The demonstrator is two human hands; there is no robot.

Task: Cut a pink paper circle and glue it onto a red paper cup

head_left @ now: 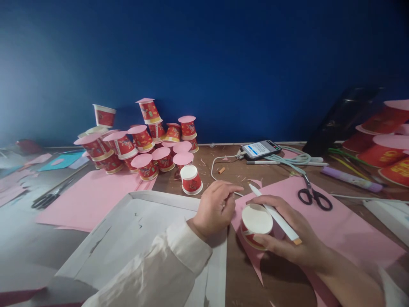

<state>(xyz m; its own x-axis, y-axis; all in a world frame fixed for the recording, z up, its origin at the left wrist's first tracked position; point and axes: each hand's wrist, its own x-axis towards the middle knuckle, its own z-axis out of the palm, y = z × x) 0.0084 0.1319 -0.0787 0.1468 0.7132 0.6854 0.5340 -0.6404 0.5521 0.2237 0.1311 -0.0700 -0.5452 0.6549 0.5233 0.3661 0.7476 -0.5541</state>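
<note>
My right hand [295, 234] is wrapped around a small red paper cup [252, 238] whose round white end faces up. A white marker [277, 219] with an orange end lies across that same hand, held against the cup. The cup stands over a pink paper sheet [332, 226], near its cut, pointed edge. Left of the cup is my left hand [215, 209], fingers loosely bent and the index finger stretched to the right; nothing shows in it. Another red cup [191, 181], upside down with a white top, stands just beyond my left hand.
Red cups topped with pink discs [142, 160] are stacked at the back left. Pink sheets [92, 196] and a white tray-like box [140, 221] lie left. Black-handled scissors [315, 198], a phone [260, 149], cables and pens lie right, with more stacked cups [390, 149] beyond.
</note>
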